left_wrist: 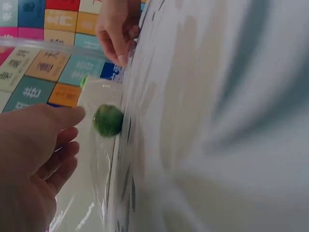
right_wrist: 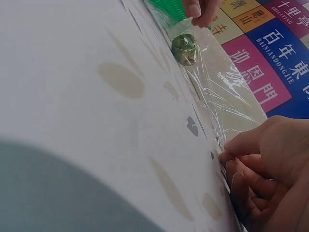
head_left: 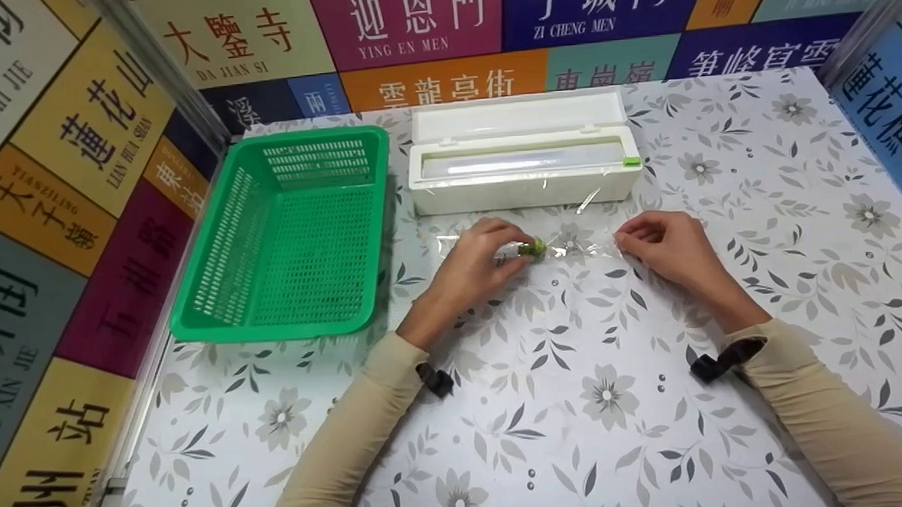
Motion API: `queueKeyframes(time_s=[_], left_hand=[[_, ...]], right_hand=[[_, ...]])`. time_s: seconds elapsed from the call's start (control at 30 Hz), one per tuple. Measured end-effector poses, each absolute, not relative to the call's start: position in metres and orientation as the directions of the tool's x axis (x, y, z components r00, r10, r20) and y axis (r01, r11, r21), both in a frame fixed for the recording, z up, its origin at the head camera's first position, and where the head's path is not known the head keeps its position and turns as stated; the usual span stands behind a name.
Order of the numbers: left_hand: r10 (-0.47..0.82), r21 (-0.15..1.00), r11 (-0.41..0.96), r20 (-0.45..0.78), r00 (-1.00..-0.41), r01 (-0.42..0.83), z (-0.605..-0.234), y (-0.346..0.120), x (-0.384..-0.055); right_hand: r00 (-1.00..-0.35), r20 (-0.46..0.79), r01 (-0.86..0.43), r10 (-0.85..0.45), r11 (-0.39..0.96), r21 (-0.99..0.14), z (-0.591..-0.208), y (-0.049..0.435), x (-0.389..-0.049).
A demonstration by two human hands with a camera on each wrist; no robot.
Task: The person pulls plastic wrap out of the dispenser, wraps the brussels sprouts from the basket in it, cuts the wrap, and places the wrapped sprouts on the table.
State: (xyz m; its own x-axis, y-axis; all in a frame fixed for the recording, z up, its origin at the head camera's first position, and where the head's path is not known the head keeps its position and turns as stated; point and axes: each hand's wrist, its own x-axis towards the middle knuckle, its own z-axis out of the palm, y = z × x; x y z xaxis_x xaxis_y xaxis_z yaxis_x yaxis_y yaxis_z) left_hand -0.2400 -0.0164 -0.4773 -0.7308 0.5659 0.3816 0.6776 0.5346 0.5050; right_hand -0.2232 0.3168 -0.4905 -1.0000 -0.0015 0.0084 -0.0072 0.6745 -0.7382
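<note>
A small round green vegetable (head_left: 534, 247), like a Brussels sprout, lies on a sheet of cling film (head_left: 582, 247) spread over the table. My left hand (head_left: 481, 258) is beside the sprout, thumb and fingers bent loosely about its left side; the left wrist view shows a gap between the fingertips and the sprout (left_wrist: 108, 121). Over the film's right end, my right hand (head_left: 668, 242) pinches the edge between thumb and forefinger, as the right wrist view shows with the film (right_wrist: 217, 92) stretched in creases toward the sprout (right_wrist: 184, 49).
Behind the film stands a white cling film box (head_left: 524, 195), its lid (head_left: 517, 114) raised and a green slider (head_left: 631, 162) at its right end. To the left sits a green plastic basket (head_left: 379, 233). Printed panels (head_left: 444, 51) border the flower-patterned table (head_left: 607, 428).
</note>
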Motion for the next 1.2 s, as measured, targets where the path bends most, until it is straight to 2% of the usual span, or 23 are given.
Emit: queueKeyframes(time_s=[0.13,0.23,0.37,0.43,0.5,0.6,0.73,0.83,0.9,1.03,1.2], left_hand=[[0.633,0.430,0.581,0.294,-0.716,0.691,-0.475,-0.004,-0.242],[0.637,0.429,0.601,0.253,-0.728,0.675,-0.477,-0.003,-0.243],[0.623,0.468,0.595,0.245,-0.743,0.653,-0.481,-0.005,-0.243],[0.615,0.479,0.589,0.256,-0.746,0.650,-0.482,-0.006,-0.243],[0.609,0.487,0.582,0.269,-0.746,0.651,-0.482,-0.006,-0.244],[0.609,0.495,0.571,0.280,-0.742,0.655,-0.482,-0.005,-0.244],[0.617,0.496,0.561,0.283,-0.734,0.663,-0.481,-0.006,-0.246],[0.618,0.509,0.545,0.293,-0.730,0.666,-0.482,-0.006,-0.247],[0.607,0.529,0.536,0.300,-0.736,0.658,-0.482,-0.005,-0.248],[0.574,0.586,0.523,0.295,-0.764,0.619,-0.483,-0.002,-0.251],[0.566,0.596,0.521,0.294,-0.770,0.611,-0.484,0.001,-0.256]], right_hand=[[-1.000,0.003,-0.009,-0.010,0.668,-0.744,-0.491,0.313,-0.224],[-0.999,-0.020,-0.004,-0.030,0.645,-0.764,-0.493,0.312,-0.224],[-0.997,-0.082,0.071,0.000,0.505,-0.860,-0.494,0.314,-0.225],[-0.997,-0.057,0.076,0.059,0.416,-0.906,-0.493,0.316,-0.226],[-0.993,0.041,0.005,0.107,0.400,-0.916,-0.491,0.314,-0.226],[-0.966,0.244,-0.172,0.086,0.490,-0.854,-0.485,0.302,-0.226],[-0.907,0.388,-0.406,-0.163,0.580,-0.706,-0.478,0.272,-0.224],[-0.864,0.367,-0.504,-0.346,0.589,-0.632,-0.477,0.250,-0.227],[-0.856,0.319,-0.515,-0.408,0.614,-0.598,-0.478,0.239,-0.230],[-0.888,0.218,-0.453,-0.405,0.685,-0.570,-0.478,0.225,-0.237],[-0.913,0.185,-0.398,-0.364,0.695,-0.599,-0.478,0.223,-0.245]])
